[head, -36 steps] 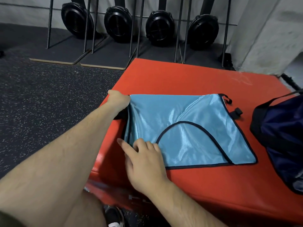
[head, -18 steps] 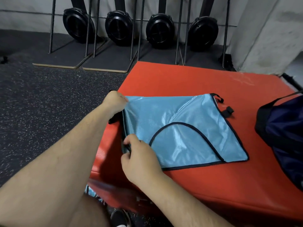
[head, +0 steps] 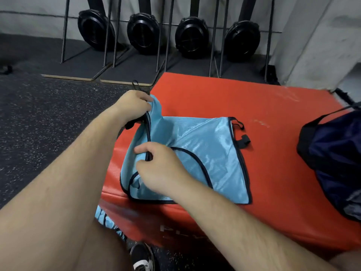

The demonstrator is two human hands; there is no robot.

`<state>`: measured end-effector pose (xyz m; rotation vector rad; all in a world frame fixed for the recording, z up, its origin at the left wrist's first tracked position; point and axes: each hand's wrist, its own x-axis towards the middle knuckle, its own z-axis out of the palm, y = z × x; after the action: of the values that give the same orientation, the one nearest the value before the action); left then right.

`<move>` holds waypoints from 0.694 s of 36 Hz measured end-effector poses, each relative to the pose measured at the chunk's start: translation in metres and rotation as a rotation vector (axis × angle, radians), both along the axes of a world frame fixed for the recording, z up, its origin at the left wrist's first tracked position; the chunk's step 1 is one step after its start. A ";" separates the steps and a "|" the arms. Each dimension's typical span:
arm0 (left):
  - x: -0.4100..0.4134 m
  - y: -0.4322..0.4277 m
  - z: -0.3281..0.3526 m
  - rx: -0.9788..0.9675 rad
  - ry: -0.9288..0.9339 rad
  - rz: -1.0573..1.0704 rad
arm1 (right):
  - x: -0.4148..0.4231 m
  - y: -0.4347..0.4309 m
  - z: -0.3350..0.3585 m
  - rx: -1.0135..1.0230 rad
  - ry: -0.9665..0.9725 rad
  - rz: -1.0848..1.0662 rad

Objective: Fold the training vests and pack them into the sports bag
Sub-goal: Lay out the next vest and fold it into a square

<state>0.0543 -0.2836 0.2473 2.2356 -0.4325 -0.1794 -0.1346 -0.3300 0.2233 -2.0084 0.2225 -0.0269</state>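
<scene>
Left hand (head: 134, 103) pinches raised far-left corner of vest (head: 205, 153). Right hand (head: 160, 169), fingers curled, pinches its near-left edge. Vest: shiny light-blue mesh, black piping, curved armhole seam, on padded red mat (head: 234, 98). Soft, crumpled navy sports bag (head: 336, 157) far right, apart.

Both hands, left hand (head: 134, 103) and right hand (head: 162, 169), pinch the blue vest (head: 205, 153) on the red mat (head: 254, 106).

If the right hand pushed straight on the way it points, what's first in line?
Beyond the vest edge its fingers pinch, the right hand would likely meet the left forearm just behind the left hand; depth is unclear.
</scene>
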 end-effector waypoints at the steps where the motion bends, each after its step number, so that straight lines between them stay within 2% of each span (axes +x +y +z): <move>1: -0.004 -0.008 0.002 -0.008 0.011 -0.018 | -0.005 -0.008 0.002 0.000 0.009 -0.010; 17: -0.077 -0.144 -0.006 0.128 0.011 -0.281 | -0.085 -0.129 -0.009 -0.102 0.111 -0.204; 25: -0.083 -0.177 -0.027 0.254 -0.077 -0.373 | -0.093 -0.153 -0.021 -0.169 0.182 -0.217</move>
<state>-0.0286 -0.4610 0.2204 2.3953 -0.9123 -0.3603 -0.2274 -0.4831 0.2018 -2.1478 0.5706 -0.0001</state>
